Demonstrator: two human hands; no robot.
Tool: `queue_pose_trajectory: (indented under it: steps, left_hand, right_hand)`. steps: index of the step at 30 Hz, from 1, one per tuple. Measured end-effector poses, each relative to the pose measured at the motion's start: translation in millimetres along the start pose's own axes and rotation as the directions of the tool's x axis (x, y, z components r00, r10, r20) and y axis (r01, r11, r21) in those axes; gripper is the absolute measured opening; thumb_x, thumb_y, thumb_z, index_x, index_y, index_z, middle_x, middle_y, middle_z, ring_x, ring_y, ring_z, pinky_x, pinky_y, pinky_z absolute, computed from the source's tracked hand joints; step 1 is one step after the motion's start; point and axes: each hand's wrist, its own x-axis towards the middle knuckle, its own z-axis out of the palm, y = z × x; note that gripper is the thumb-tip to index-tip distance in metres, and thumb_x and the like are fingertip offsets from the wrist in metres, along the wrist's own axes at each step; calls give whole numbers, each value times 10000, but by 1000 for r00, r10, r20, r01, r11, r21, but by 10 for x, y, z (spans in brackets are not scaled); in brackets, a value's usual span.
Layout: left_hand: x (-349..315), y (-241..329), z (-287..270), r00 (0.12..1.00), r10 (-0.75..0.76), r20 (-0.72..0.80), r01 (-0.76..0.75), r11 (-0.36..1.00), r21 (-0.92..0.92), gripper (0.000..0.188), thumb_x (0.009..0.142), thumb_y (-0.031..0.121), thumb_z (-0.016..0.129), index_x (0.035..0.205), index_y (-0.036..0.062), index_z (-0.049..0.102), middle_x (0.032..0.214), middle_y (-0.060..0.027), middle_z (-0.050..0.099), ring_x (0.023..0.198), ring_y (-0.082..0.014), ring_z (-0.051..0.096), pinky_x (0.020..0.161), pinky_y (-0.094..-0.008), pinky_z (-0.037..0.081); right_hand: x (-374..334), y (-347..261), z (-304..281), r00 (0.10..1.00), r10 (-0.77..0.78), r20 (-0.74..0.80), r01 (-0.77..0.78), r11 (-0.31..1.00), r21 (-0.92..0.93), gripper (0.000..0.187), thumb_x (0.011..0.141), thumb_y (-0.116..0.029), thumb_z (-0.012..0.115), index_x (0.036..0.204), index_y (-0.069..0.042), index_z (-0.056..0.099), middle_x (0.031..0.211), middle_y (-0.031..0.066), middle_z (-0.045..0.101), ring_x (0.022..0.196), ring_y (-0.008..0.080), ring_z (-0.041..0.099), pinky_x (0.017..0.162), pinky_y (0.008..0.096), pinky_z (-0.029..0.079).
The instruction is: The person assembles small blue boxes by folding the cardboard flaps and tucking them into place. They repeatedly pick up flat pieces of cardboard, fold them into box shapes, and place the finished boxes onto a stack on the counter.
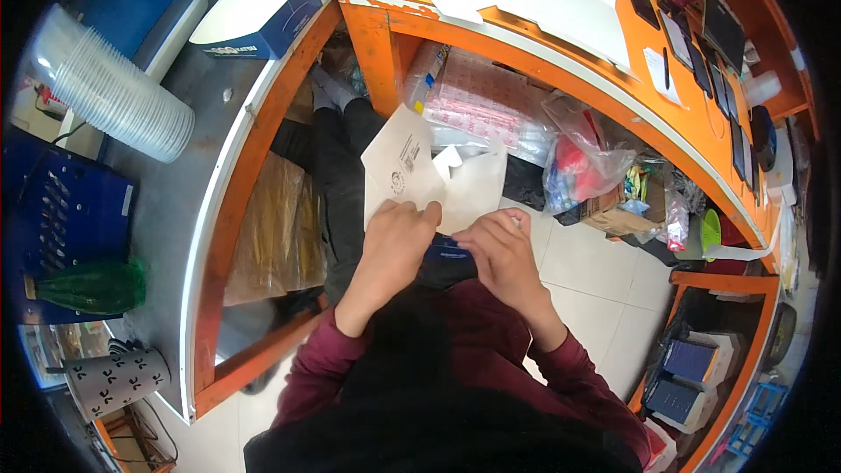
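A partly folded paperboard food box (399, 165), cream-white with dark print on one flap, is held above my lap. My left hand (390, 250) grips its near left panel, fingers curled over the edge. At the near right corner, the fingers of my right hand (501, 254) are pinched together on the box's edge. A small notched tab stands up between the two panels. A dark blue patch shows below the box, between my hands. The undersides of the panels are hidden.
Flat white box blanks (534, 9) and several phones (674, 39) lie on the orange counter. On the grey table stand stacked clear plastic cups (114, 83), a green bottle (88, 287) and a patterned cup (116, 381). Plastic-wrapped packs (491, 101) fill the shelf beneath the counter.
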Motion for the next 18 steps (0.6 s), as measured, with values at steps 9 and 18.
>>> queue_pose_trajectory:
  steps: [9, 18]
  left_hand:
    - [100, -145, 105, 986, 26, 162, -4, 991, -135, 233, 716, 63, 773, 900, 74, 631, 726, -79, 687, 808, -299, 680, 700, -434, 474]
    - [-86, 208, 403, 982, 97, -160, -86, 994, 73, 705, 696, 47, 768, 1360, 11, 531, 1330, -167, 521, 1289, -348, 493, 1123, -478, 399]
  right_hand:
    - [-45, 26, 80, 999, -28, 20, 27, 998, 53, 157, 824, -56, 715, 963, -124, 692, 867, 1, 646, 901, 195, 598, 926, 420, 339]
    - [-112, 124, 325, 953, 184, -239, -113, 952, 283, 212, 841, -97, 754, 1045, -86, 700, 1009, 71, 676, 967, 228, 615, 887, 394, 427]
